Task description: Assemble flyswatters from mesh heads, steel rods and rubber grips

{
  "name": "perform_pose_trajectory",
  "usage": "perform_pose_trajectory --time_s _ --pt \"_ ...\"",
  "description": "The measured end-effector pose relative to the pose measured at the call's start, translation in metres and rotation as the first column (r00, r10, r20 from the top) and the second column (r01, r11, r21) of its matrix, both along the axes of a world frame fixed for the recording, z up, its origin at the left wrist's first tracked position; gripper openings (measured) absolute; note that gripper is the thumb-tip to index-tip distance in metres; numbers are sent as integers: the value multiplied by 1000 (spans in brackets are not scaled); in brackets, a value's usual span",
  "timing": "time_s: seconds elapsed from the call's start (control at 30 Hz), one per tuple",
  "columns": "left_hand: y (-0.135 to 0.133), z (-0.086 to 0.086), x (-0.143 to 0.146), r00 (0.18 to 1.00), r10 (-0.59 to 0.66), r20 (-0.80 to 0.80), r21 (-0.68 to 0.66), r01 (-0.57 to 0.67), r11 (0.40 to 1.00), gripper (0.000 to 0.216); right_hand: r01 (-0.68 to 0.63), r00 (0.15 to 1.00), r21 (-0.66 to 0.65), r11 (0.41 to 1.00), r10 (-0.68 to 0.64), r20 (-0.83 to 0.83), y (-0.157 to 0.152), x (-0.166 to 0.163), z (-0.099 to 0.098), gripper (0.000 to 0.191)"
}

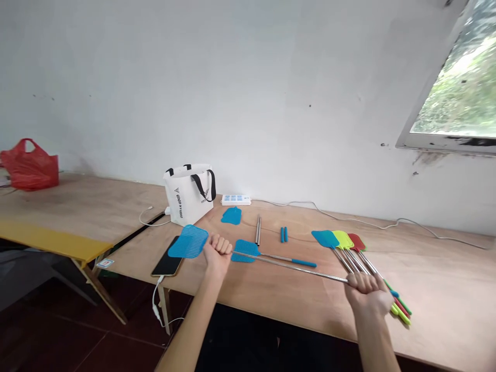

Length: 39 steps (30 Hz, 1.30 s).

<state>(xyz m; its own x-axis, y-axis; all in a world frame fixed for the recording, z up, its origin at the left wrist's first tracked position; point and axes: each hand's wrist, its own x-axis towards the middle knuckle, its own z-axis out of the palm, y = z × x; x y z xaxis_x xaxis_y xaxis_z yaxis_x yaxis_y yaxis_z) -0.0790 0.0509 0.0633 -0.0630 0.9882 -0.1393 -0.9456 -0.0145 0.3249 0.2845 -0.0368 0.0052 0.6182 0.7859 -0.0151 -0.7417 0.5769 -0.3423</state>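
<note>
My left hand (217, 254) is closed round the neck of a blue fly swatter, just behind its mesh head (188, 241). Its long metal rod (290, 266) stretches right to my right hand (366, 292), which is fisted on the handle end. The swatter is held above the wooden table (426, 289). Under my right hand lie three finished swatters with blue (325, 238), yellow-green (343, 238) and red (356, 241) heads. Another blue swatter (248, 250) lies flat behind the rod.
A loose blue swatter head (231, 215), metal rods (258, 230) and two blue grips (284, 234) lie farther back. A phone (167, 262) on a cable sits at the table's left edge. A white tote bag (189, 194), a power strip (235, 199) and a red plastic bag (30, 165) stand near the wall.
</note>
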Motion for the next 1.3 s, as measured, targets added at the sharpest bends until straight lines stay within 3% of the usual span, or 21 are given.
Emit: perform_pose_trajectory --time_s 0.1,0.23,0.4,0.63,1.03,1.17,1.3 --pt "2 7 -33 999 34 -6 15 -34 999 53 27 996 -6 1000 -27 -82 -12 35 2 35" --pt "-2 11 -54 999 42 -11 36 -42 998 50 9 994 8 1000 -8 -109 -16 54 0 37" --pt "-10 16 -44 1000 -8 24 120 5 993 49 5 992 6 1000 -4 -124 -18 60 -4 37" --pt "-21 22 -35 987 84 138 243 -116 963 44 -35 994 -2 999 35 -100 -24 62 5 21" --pt "-22 17 -28 957 277 85 99 -285 953 53 66 966 209 976 -10 -258 -27 55 18 38" --pt "-30 2 7 971 228 77 59 -233 971 52 68 984 192 979 -34 -175 -22 23 19 38" --pt "-48 -16 54 995 101 23 67 -103 992 57 -68 998 123 990 67 12 -12 -60 8 45"
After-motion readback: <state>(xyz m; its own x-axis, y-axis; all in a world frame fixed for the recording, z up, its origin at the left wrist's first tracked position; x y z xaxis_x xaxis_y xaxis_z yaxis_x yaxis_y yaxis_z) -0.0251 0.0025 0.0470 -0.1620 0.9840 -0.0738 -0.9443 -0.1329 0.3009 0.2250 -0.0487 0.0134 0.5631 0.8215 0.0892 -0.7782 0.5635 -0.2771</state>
